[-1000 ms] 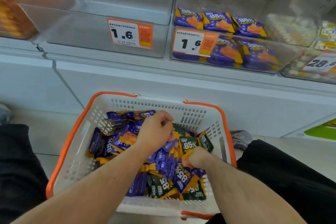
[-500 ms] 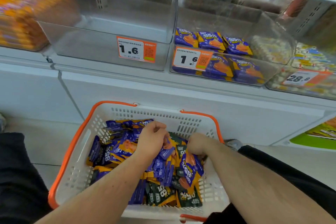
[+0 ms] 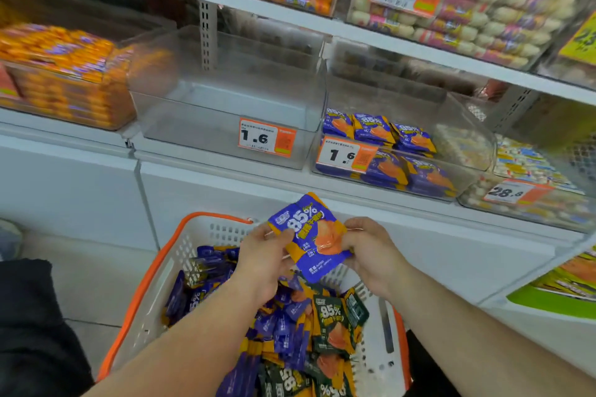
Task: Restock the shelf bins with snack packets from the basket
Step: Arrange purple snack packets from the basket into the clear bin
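With the purple packet [image 3: 309,235] pinched at its edges by the fingers of the left hand [image 3: 261,255] and the right hand [image 3: 371,251], it could be dropped into the empty bin [image 3: 225,113] above them instead of the matching purple-stocked bin [image 3: 387,151] up and right.

Left hand [image 3: 262,263]: raised in front of the body, back of the hand to the camera, thumb and fingers pinching the left edge of a purple snack packet [image 3: 309,235].
Right hand [image 3: 371,250]: level with the left hand and just beside it, fingers curled, pinching the packet's right edge.
Left forearm: bare, running from the lower left up to the wrist.
Right forearm: bare, running from the lower right up to the wrist.
Between the hands: the packet, tilted, its printed face to the camera.
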{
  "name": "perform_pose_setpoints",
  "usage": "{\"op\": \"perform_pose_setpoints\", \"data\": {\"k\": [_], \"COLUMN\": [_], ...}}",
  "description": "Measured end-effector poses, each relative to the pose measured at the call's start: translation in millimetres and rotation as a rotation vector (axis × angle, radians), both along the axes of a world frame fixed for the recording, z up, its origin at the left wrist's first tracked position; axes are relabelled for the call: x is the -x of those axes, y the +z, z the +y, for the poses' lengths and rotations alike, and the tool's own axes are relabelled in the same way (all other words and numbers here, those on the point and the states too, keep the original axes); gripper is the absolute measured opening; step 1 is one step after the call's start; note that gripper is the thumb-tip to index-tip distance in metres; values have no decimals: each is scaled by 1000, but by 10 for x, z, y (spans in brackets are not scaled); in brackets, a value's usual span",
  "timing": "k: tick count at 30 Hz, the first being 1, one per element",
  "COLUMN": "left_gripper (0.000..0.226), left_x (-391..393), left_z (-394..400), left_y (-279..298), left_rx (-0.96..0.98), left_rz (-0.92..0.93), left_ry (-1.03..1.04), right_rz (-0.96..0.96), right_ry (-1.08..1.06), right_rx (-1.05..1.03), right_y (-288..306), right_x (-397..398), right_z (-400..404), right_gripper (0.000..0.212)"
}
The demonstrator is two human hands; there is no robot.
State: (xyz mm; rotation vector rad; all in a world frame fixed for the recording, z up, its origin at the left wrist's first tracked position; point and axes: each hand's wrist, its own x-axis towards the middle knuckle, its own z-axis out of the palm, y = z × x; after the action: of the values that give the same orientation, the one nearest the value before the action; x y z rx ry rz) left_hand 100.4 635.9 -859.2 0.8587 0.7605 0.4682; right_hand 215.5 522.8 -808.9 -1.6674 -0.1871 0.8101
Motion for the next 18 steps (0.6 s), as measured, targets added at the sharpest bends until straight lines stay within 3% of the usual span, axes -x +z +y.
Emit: {"op": "perform_pose_setpoints", "data": {"k": [3, 5, 11, 14, 16, 18], "left_gripper": [17, 16, 14, 19, 38, 47], "left_x": [-35, -76, -306, -535, -672, -796], "left_z": [115, 178, 324, 565, 742, 862], "left_y": [266, 432, 949, 1087, 1151, 1139], "left_rx": [-200, -320, -616, -969, -1280, -1535], "left_rz": [-39, -34, -97, -53, 82, 245], "left_ry": [22, 6, -128, 2, 54, -27], "right_rz": [-449, -589, -441, -328, -331, -331], "right_ry": [14, 62, -70, -285, -424, -487], "right_rx": [139, 104, -42, -218, -297, -304], "right_y": [200, 357, 789, 1045, 1213, 1341], "right_x": [77, 110, 0, -217, -407, -635], "right_z": [26, 77, 219, 224, 238, 306], "right_gripper": [45, 38, 29, 31, 31, 34]}}
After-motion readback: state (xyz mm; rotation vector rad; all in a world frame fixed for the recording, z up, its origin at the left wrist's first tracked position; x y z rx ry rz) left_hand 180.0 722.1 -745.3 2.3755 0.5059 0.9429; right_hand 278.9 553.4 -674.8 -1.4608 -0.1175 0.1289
